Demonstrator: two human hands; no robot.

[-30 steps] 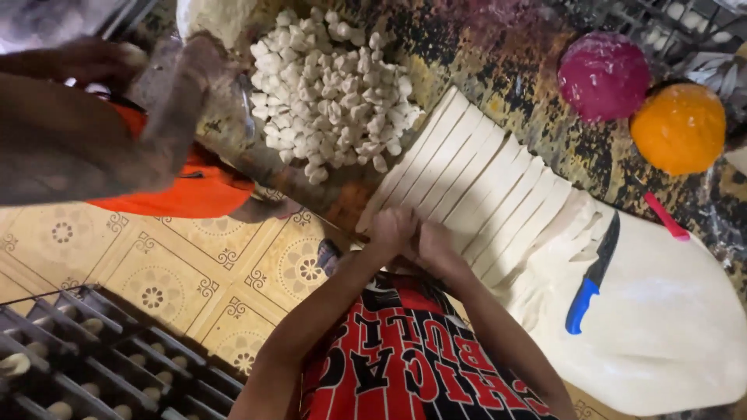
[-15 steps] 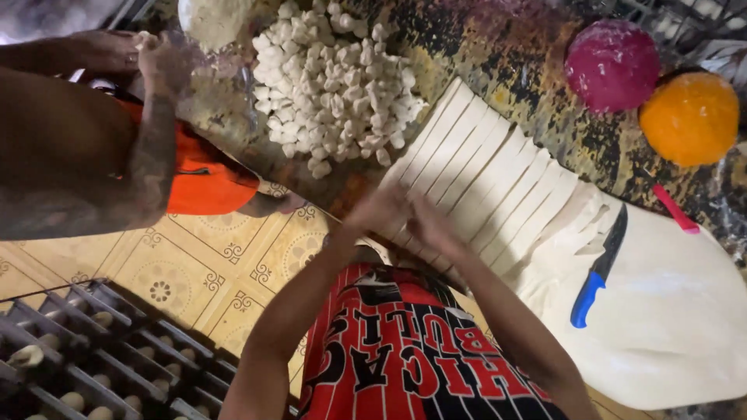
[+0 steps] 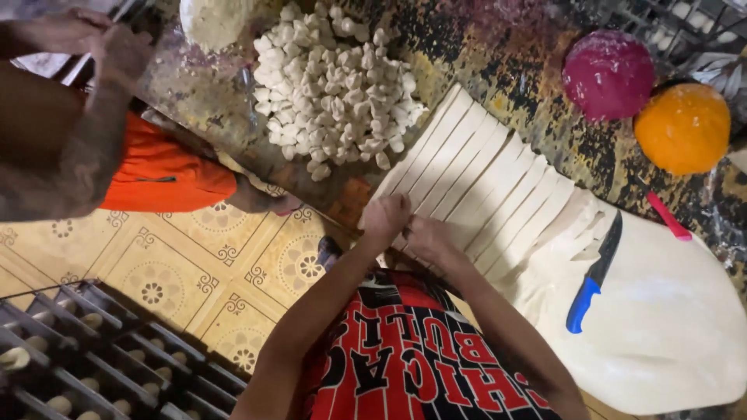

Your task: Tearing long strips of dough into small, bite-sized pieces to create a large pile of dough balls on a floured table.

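Note:
Both my hands meet at the near ends of the cut dough strips (image 3: 475,175), which lie side by side on the dark speckled counter (image 3: 498,58). My left hand (image 3: 385,219) pinches a strip's end at the counter edge. Touching it, my right hand (image 3: 426,236) closes on the same end. The strips run into a wide uncut sheet of white dough (image 3: 669,334) on the right. On that sheet lies a knife with a blue handle (image 3: 593,276). A heap of small white dough pieces (image 3: 334,85) sits beyond my left hand.
Another person in orange shorts (image 3: 159,175) stands at the left, with hands (image 3: 117,43) by the counter's far-left end. A pale dough lump (image 3: 212,19), a pink dough ball (image 3: 607,74), an orange one (image 3: 683,128) and a pink stick (image 3: 668,216) share the counter. A dark rack (image 3: 93,350) holding dough pieces stands on the tiled floor.
My hands stay together on the strip ends, shifting slightly. The other person's hands have moved away from the pile, toward the top left corner.

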